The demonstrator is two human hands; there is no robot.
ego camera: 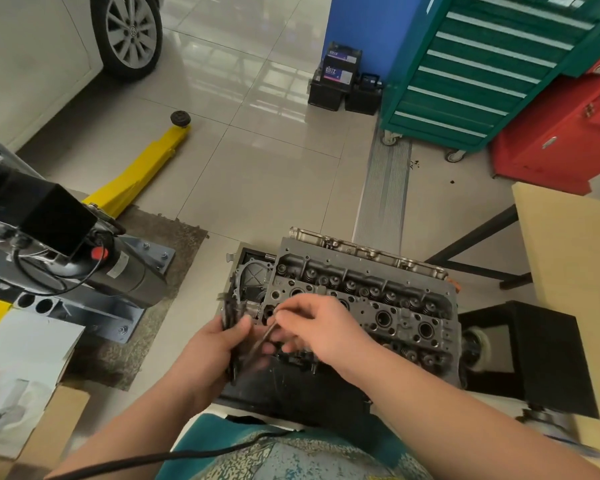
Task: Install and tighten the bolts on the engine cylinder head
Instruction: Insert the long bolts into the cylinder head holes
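Head view: we look down on our two bare hands working at the near-left end of a cylinder head [368, 299].
Cylinder head: dark grey casting lying flat on a black stand [291, 386], on the tiled floor [257, 161] directly ahead of us; rows of valve springs and round bores face up.
Left hand [212, 344]: fingers and thumb curled round a bundle of long dark bolts [230, 341], held upright just beside the head's left end.
Right hand [312, 327]: thumb and fingertips pinched together on a single bolt [262, 342], which slants down toward our left hand; motion blur hides whether its tip touches the casting.
Left of us: a grey lift base [94, 306] with a black motor unit [39, 216] on a dark mat, and a yellow lift arm [139, 171] reaching away across the floor.
Far left: a white car [32, 53] with an alloy wheel [130, 31].
Far right: a green drawer cabinet [482, 71] on castors, a red tool chest [561, 133] beside it, black batteries [343, 81] against a blue wall.
Right edge: a pale wooden table [575, 258].
Near left: cardboard boxes [25, 403].
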